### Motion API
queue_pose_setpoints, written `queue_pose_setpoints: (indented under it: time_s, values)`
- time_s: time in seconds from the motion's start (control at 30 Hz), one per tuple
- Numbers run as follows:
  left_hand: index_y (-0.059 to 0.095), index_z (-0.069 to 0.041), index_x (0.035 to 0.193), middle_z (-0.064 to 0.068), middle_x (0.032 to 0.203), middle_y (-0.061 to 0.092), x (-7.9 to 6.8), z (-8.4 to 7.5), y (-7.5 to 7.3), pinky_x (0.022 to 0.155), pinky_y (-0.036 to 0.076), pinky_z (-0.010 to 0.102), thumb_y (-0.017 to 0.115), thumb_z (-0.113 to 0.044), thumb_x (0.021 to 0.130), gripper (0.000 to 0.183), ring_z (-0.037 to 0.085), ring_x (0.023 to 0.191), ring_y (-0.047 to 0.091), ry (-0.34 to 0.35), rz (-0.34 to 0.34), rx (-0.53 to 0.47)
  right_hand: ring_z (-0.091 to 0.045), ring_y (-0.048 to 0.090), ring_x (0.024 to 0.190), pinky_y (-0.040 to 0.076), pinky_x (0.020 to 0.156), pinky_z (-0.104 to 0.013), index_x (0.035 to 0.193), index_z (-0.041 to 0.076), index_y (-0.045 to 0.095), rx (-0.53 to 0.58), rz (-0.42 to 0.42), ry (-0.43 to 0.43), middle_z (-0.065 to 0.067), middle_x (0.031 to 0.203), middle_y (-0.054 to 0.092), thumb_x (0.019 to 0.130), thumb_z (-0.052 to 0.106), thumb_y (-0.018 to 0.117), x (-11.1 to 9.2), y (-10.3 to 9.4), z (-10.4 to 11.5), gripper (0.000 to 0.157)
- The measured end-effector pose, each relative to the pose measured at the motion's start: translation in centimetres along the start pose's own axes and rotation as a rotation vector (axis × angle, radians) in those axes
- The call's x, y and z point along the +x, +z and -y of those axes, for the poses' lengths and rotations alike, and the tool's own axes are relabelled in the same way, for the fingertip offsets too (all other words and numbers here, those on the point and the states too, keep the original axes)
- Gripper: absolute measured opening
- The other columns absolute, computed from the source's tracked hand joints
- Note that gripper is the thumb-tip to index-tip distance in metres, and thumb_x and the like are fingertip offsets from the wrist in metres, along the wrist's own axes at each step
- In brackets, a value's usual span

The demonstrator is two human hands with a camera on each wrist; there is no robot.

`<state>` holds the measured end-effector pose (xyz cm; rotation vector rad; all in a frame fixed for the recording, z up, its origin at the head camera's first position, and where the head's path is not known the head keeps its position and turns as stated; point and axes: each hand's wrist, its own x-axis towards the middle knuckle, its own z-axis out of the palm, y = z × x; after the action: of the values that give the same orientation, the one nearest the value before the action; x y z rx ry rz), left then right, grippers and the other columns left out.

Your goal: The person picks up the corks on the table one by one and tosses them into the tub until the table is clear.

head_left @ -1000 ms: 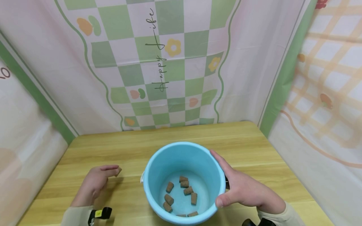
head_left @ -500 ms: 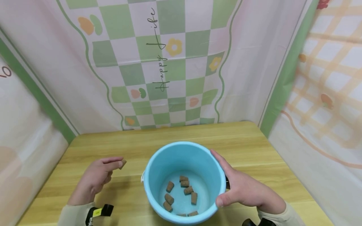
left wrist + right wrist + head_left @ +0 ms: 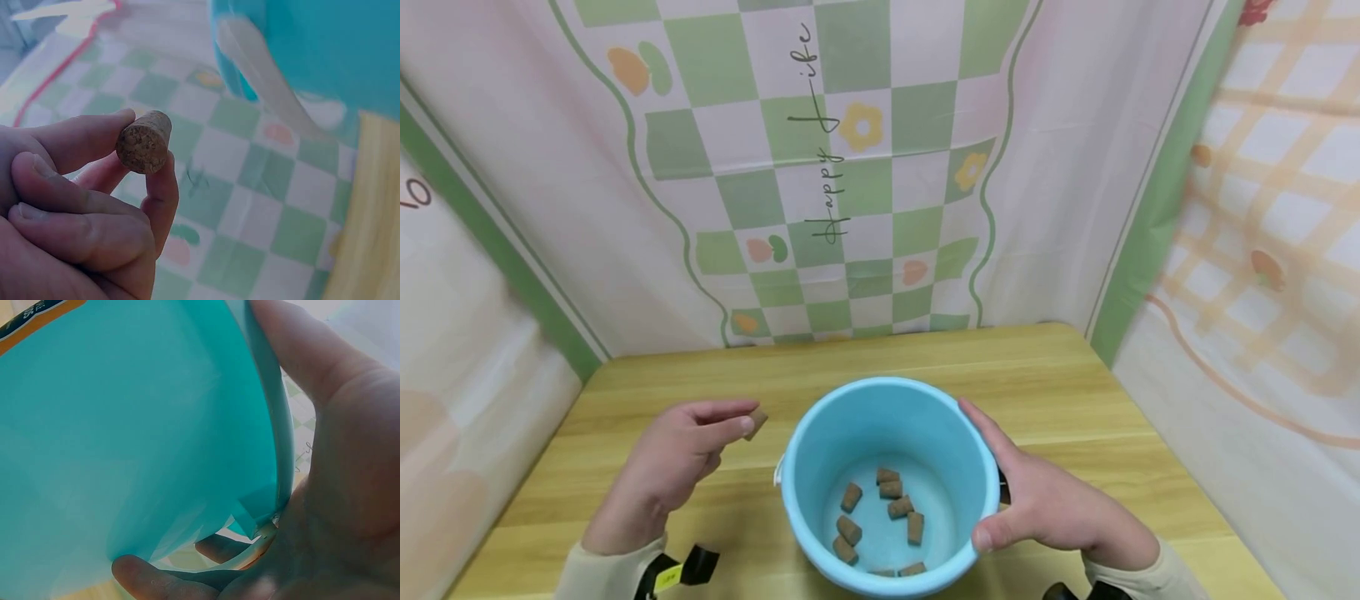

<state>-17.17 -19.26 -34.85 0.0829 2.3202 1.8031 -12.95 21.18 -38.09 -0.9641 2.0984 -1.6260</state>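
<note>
My left hand (image 3: 673, 454) pinches a brown cork (image 3: 756, 424) over the table, a short way left of the bucket. The left wrist view shows the cork (image 3: 144, 142) between thumb and fingers, one round speckled end facing the camera, with two other fingers curled below. A light blue bucket (image 3: 887, 425) stands upright in the middle, and several corks (image 3: 851, 497) lie scattered on its bottom. My right hand (image 3: 1052, 500) grips the bucket's right side, thumb over the rim. In the right wrist view, fingertips (image 3: 140, 575) press on the outer wall.
The wooden table (image 3: 685, 375) carries the bucket. A white handle (image 3: 269, 75) hangs at the bucket's left side. A label (image 3: 28, 322) sits on its outer wall. Behind is a green checkered cloth (image 3: 820, 183), with more patterned cloth (image 3: 1262, 250) along the right.
My left hand has risen from the table and moved right and away from me with the cork, closer to the bucket. The right hand and the bucket have stayed in place.
</note>
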Motion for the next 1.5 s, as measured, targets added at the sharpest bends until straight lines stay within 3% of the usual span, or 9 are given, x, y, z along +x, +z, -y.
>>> queue_pose_setpoints:
  time_s: [0.63,0.8,0.93,1.03,1.1,1.27,1.3,1.4,1.5]
  values:
    - [0.071,-0.01,0.106,0.011,0.094,0.069,-0.4,-3.0,4.4,0.039,0.024,0.019,0.074,-0.035,0.08,0.036,0.01,0.042,0.026,0.116,0.135,0.019,-0.037,0.05,0.109,0.049,0.081,-0.041,0.15,0.027,-0.007,-0.022,-0.014,0.0,-0.018,0.14,0.032,0.07,0.016,0.082,0.0,0.0,-0.1,0.12]
    - [0.072,-0.01,0.105,0.005,0.097,0.069,-0.4,-3.0,5.3,0.059,0.048,0.026,0.075,-0.034,0.079,0.036,0.016,0.075,0.057,0.154,0.135,0.053,-0.037,0.05,0.109,0.049,0.081,-0.042,0.15,0.027,-0.007,-0.007,-0.015,0.003,-0.018,0.141,0.032,0.07,0.016,0.083,0.0,0.0,-0.2,0.12]
    - [0.073,-0.011,0.102,0.003,0.102,0.068,-0.5,-2.9,5.7,0.074,0.052,0.035,0.076,-0.033,0.078,0.033,0.022,0.099,0.06,0.161,0.13,0.052,-0.035,0.051,0.108,0.049,0.081,-0.04,0.15,0.027,-0.007,-0.024,-0.012,0.003,-0.018,0.139,0.034,0.07,0.018,0.083,-0.1,0.0,-0.2,0.12]
    - [0.073,-0.013,0.104,0.003,0.105,0.067,-0.7,-3.0,5.8,0.071,0.053,0.034,0.076,-0.034,0.077,0.034,0.02,0.099,0.06,0.154,0.129,0.069,-0.035,0.051,0.108,0.048,0.083,-0.038,0.15,0.026,-0.007,-0.06,-0.014,-0.003,-0.018,0.139,0.035,0.07,0.02,0.083,-0.1,-0.1,-0.2,0.12]
    - [0.072,-0.015,0.108,0.003,0.108,0.067,-0.8,-3.0,5.8,0.059,0.051,0.028,0.077,-0.037,0.076,0.039,0.015,0.075,0.059,0.142,0.122,0.093,-0.035,0.051,0.109,0.047,0.084,-0.036,0.15,0.026,-0.008,-0.094,-0.022,-0.004,-0.016,0.139,0.035,0.07,0.023,0.083,-0.2,-0.2,-0.2,0.121]
    - [0.066,-0.022,0.119,0.002,0.115,0.063,-1.1,-2.9,5.6,0.039,0.021,0.023,0.078,-0.042,0.073,0.051,0.016,0.044,0.016,0.107,0.106,0.12,-0.034,0.05,0.111,0.045,0.087,-0.033,0.15,0.025,-0.008,-0.152,-0.037,-0.006,-0.014,0.141,0.035,0.069,0.025,0.084,-0.2,-0.3,-0.3,0.122]
    - [0.066,-0.022,0.119,0.002,0.116,0.062,-1.0,-2.8,5.6,0.04,0.027,0.022,0.078,-0.041,0.073,0.051,0.014,0.045,0.025,0.112,0.103,0.108,-0.035,0.05,0.111,0.045,0.087,-0.034,0.15,0.025,-0.008,-0.139,-0.035,-0.005,-0.015,0.141,0.034,0.069,0.024,0.084,-0.2,-0.3,-0.3,0.122]
    - [0.066,-0.02,0.119,0.003,0.116,0.062,-0.9,-2.5,5.5,0.054,0.046,0.024,0.078,-0.039,0.074,0.05,0.014,0.068,0.054,0.134,0.085,0.078,-0.035,0.051,0.11,0.047,0.085,-0.036,0.15,0.026,-0.007,-0.096,-0.023,0.001,-0.017,0.14,0.034,0.07,0.021,0.083,-0.1,-0.2,-0.2,0.121]
    - [0.067,-0.02,0.118,0.001,0.117,0.062,-0.8,-2.2,5.4,0.085,0.047,0.036,0.076,-0.038,0.076,0.047,0.02,0.113,0.051,0.164,0.062,0.08,-0.035,0.051,0.108,0.049,0.082,-0.039,0.15,0.027,-0.007,-0.046,-0.011,0.004,-0.019,0.139,0.034,0.07,0.018,0.082,0.0,-0.1,-0.2,0.12]
